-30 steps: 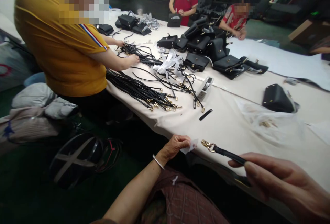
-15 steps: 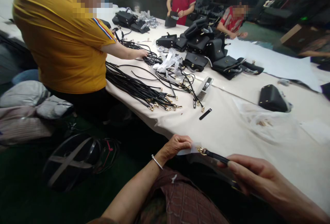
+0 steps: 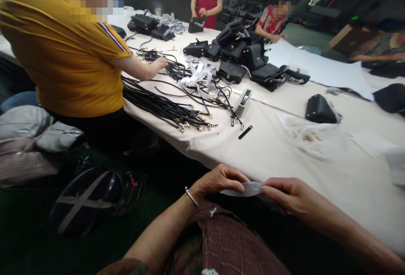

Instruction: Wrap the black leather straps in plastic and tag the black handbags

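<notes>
Together, left hand [image 3: 218,180] and right hand [image 3: 291,195] pinch one white wrap [image 3: 250,188], near one black tab [image 3: 245,132].

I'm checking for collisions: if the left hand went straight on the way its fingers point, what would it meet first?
Probably the right hand, whose fingertips pinch the other end of the whitish wrapper piece that the left hand holds.

No legible text anywhere.

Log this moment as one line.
left hand: pinches pale wrapper | right hand: pinches its other end | where: near table edge
</notes>
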A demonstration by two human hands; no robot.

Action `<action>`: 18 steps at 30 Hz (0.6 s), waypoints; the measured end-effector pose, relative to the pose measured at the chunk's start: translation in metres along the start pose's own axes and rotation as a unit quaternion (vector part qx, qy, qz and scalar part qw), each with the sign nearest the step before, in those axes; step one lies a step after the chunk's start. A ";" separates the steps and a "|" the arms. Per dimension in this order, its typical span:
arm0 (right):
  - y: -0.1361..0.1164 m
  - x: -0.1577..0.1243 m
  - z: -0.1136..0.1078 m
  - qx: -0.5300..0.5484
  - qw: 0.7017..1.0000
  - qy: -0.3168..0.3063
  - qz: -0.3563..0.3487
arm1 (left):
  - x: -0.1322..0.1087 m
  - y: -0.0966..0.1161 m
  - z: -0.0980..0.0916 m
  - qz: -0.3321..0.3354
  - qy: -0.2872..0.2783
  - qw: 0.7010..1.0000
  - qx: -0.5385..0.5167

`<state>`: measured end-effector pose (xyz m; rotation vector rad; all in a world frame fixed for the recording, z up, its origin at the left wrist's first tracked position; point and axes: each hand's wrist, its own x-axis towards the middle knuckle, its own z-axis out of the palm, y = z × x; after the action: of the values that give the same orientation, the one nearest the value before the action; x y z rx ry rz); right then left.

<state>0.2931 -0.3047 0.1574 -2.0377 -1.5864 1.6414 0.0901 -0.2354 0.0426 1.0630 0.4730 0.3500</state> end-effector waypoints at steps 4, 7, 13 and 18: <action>-0.003 -0.004 -0.007 -0.099 0.993 0.036 -0.055 | 0.003 0.001 0.011 0.021 0.018 0.997 0.068; 0.011 -0.016 -0.029 -0.069 0.997 -0.027 -0.015 | 0.004 -0.004 0.008 0.093 0.063 0.982 0.154; 0.046 -0.037 -0.057 -0.016 1.000 -0.018 0.020 | -0.003 -0.022 -0.006 0.148 0.130 0.961 0.193; 0.029 -0.040 -0.042 -0.140 0.987 0.080 0.001 | -0.007 -0.025 -0.002 0.040 0.094 0.992 0.080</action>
<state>0.3479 -0.3264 0.1845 -2.2354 -1.8436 1.2751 0.0844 -0.2482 0.0206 1.2137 0.6362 0.4921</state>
